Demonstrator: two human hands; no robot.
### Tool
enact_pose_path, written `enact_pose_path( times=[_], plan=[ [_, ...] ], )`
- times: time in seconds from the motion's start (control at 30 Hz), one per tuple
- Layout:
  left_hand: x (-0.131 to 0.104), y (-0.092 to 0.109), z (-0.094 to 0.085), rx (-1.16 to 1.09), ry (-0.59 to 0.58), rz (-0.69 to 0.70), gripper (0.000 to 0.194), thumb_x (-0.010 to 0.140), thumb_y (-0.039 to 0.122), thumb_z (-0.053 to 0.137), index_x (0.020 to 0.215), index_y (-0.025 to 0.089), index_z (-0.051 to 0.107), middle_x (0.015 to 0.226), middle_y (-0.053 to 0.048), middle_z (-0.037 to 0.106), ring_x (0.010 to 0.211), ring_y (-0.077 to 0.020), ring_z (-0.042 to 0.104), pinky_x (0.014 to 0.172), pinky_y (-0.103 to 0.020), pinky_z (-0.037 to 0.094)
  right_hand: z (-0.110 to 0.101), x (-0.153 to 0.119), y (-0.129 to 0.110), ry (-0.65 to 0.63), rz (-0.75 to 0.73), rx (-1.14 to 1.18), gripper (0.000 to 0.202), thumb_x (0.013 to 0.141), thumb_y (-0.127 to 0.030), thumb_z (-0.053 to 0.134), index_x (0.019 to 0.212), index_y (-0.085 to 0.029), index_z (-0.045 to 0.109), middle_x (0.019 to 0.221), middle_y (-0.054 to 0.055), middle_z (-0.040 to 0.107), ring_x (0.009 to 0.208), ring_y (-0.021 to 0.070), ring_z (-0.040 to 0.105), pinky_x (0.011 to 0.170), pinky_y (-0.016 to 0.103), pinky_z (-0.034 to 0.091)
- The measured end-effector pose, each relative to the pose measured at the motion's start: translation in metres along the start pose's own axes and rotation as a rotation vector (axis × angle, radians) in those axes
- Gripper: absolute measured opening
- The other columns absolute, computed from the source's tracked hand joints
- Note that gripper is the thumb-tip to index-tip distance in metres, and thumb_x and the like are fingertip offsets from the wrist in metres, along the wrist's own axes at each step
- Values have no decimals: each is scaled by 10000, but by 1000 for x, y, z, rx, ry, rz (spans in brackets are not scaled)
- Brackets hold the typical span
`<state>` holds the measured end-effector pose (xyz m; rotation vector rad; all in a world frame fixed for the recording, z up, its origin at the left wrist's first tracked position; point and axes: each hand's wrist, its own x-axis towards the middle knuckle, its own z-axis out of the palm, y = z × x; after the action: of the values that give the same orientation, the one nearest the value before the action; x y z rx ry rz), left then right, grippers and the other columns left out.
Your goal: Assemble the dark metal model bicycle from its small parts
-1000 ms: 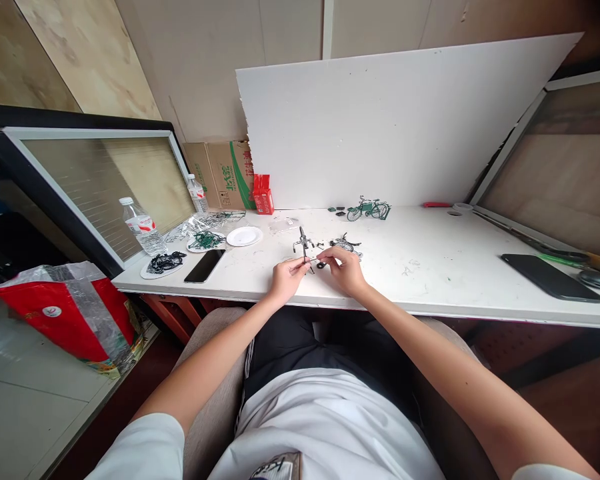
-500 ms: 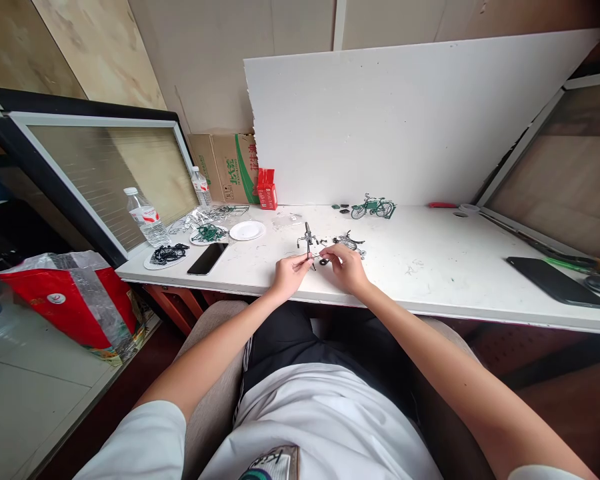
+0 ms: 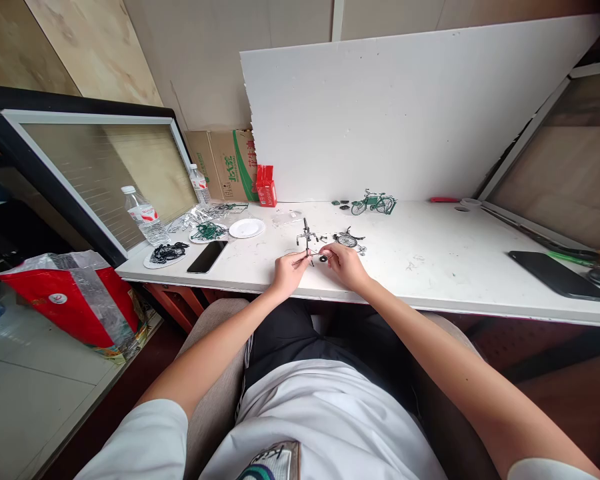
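Note:
Near the table's front edge, my left hand (image 3: 289, 272) pinches a small dark model bicycle part (image 3: 307, 235), which stands up from the fingertips with short arms to both sides. Just to the right, my right hand (image 3: 344, 265) has its fingers closed around something thin, too small to make out. A small round black piece (image 3: 323, 259) shows between the hands. Behind my right hand lie a dark model wheel (image 3: 347, 239) and several loose bits. A green model bicycle (image 3: 374, 203) stands farther back.
White plates hold black parts (image 3: 169, 253) and green parts (image 3: 209, 231); another plate (image 3: 247, 228) is beside them. Phones (image 3: 208, 257) (image 3: 560, 275) lie left and right. Bottles (image 3: 147, 217) (image 3: 199, 183), a red box (image 3: 267, 186) and a white board (image 3: 405, 113) stand behind.
My right hand has drawn slightly back to the right from the part in my left hand, leaving a wider gap between the fingertips. The view has shifted slightly.

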<state>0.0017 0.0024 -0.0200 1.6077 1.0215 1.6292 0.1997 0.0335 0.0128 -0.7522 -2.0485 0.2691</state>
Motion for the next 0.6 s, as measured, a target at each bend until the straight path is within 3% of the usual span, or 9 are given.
enact_pose_path(
  times=[0.1, 0.3, 0.6],
  plan=[
    [1, -2, 0, 9, 2, 15, 393, 886, 371, 765, 1190, 123, 792, 1225, -166, 765, 1127, -298, 745, 1041, -459, 595, -1, 0, -4, -27, 25, 23, 344, 1090, -383, 397, 989, -192, 666, 811, 76, 685, 727, 215, 618, 722, 341, 472],
    [1, 3, 1, 20, 68, 33, 401, 915, 384, 744, 1217, 122, 778, 1236, -172, 755, 1118, -286, 748, 1063, -454, 588, 3, 0, -7, -59, 4, 20, 282, 1082, -393, 432, 1260, -197, 530, 1055, 115, 647, 826, 224, 594, 781, 372, 485],
    [0, 3, 1, 41, 79, 53, 377, 925, 378, 738, 1204, 129, 782, 1211, -163, 758, 1123, -288, 739, 1080, -481, 579, 4, 1, -6, -26, -85, 15, 186, 1089, -329, 419, 1144, -218, 557, 1014, 104, 595, 914, 238, 580, 819, 386, 491]
  ],
)
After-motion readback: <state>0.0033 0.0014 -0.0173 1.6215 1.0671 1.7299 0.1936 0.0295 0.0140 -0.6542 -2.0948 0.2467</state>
